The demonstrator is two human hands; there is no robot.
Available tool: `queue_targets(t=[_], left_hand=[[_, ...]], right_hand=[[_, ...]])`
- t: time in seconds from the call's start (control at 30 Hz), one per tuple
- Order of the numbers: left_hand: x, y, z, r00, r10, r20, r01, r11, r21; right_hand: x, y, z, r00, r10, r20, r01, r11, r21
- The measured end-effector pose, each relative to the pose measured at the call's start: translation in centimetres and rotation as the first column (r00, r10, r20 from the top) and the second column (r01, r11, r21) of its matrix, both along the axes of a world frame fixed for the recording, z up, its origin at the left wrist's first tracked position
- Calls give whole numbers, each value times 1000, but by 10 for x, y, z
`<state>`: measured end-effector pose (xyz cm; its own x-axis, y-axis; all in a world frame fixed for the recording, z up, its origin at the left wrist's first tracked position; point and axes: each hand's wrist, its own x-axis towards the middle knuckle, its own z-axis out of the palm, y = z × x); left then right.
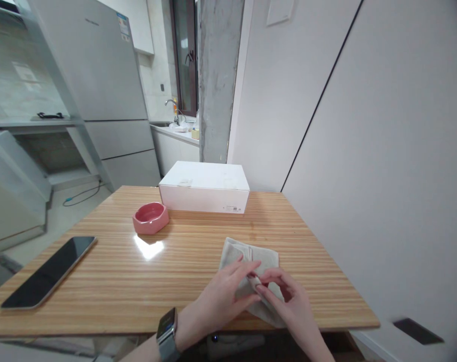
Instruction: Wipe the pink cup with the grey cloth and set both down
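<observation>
A light grey cloth (pixel 264 257) lies near the front edge of the table, with creases and a raised fold in its middle. My left hand (pixel 230 286) rests over the cloth's left part, its fingers stretched out and its thumb apart from them. From the other side, my right hand (pixel 286 296) pinches the raised fold between thumb and index finger. The fingertips of both hands meet close together at this fold. Part of the cloth is hidden under the hands. A watch (pixel 168 332) is on my left wrist.
A white box (pixel 203 198) stands at the table's back edge. Left of it sits a pink hexagonal bowl (pixel 151 221). A black phone (pixel 49 274) lies at the left on the wooden table (pixel 168 281). The white wall (pixel 349 191) runs along the right side.
</observation>
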<state>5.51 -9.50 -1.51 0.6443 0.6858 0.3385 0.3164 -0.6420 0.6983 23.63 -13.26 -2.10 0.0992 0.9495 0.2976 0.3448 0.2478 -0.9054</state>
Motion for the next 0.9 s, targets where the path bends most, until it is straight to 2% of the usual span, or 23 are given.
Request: queue_targets(t=[0.1,0.17,0.23,0.3,0.37,0.5,0.73,0.83,0.9], left_hand=[[5,9,-8,996,86,-36,-87,995,-39],[5,15,-9,990,109,-93,-113,993,-37],[7,20,-7,986,118,-117,-123,992,-31],[11,23,-6,988,126,-95,-130,991,-35],[17,27,-6,986,146,-78,-149,988,-39],[28,40,-8,969,198,-149,-200,980,1],[34,68,-9,968,124,-217,-133,991,-26],[29,66,-5,972,74,-225,-85,996,-39],[23,57,4,984,38,-177,-48,998,-51]], right_hand=[[15,21,4,994,12,-109,-22,995,-99],[27,43,4,996,-38,-87,26,992,-126],[34,67,1,997,-53,63,62,986,-156],[35,85,-4,954,-6,299,59,984,-169],[31,96,-10,915,44,401,31,983,-180],[24,104,-20,881,73,467,26,979,-202],[25,108,-26,840,24,542,79,983,-165],[30,102,-23,839,20,544,63,989,-134],[34,96,-22,843,11,537,53,993,-103]])
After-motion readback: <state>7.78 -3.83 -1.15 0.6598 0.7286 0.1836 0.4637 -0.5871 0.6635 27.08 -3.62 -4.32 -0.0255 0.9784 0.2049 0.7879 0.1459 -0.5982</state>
